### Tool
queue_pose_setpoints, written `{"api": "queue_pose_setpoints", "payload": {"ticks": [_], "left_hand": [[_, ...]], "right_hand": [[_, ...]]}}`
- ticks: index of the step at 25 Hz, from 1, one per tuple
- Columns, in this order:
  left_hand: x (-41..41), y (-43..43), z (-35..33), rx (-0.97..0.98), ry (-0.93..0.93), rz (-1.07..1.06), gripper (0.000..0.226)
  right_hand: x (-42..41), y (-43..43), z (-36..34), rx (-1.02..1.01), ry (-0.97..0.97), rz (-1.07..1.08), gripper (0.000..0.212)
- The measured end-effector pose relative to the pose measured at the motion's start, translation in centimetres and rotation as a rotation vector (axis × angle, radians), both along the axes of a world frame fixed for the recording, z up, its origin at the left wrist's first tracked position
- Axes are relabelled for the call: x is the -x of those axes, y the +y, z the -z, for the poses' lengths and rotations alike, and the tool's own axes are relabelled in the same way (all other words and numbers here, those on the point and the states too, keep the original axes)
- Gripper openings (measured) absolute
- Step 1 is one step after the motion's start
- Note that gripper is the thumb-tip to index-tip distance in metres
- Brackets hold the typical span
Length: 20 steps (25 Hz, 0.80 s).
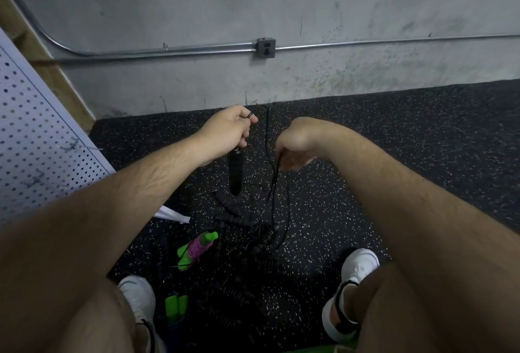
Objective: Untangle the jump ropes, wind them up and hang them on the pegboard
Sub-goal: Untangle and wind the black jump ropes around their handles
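I can read no text, number or brand from here: the pegboard [33, 127], the outlet box [265, 47] on the wall, the black jump rope [235, 174], the green handles [176, 306] and the white shoes [361, 264] carry no lettering I can make out

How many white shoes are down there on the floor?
2: the left shoe at bottom left, partly hidden by the leg; the right shoe at bottom right.

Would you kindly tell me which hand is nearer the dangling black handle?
Left. The left hand grips the cord just above the black handle, which hangs beneath it; the right hand pinches the cord off to its right.
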<state>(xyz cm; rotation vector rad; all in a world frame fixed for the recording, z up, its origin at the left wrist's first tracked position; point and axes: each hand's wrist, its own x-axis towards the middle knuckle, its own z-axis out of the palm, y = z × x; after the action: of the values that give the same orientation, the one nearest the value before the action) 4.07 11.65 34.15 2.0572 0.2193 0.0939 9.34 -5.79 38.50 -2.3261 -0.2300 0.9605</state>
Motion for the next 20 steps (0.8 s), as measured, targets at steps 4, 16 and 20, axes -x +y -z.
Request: {"api": "queue_pose_setpoints", "payload": {"ticks": [4,16,20], "left_hand": [[0.5,0.2,-0.9,0.106,-0.031,-0.012,0.022],[1.3,3.0,1.1,0.022,0.163,0.035,0.017],[2.0,0.9,3.2,-0.13,0.303,0.181,0.019]], "right_hand": [[-0.7,-0.1,0.2,0.235,-0.46,-0.098,0.045],[-1.8,2.8,2.7,-0.718,-0.228,0.054,0.01],[-1.3,4.2,0.9,-1.042,-0.119,0.132,0.013]]}}
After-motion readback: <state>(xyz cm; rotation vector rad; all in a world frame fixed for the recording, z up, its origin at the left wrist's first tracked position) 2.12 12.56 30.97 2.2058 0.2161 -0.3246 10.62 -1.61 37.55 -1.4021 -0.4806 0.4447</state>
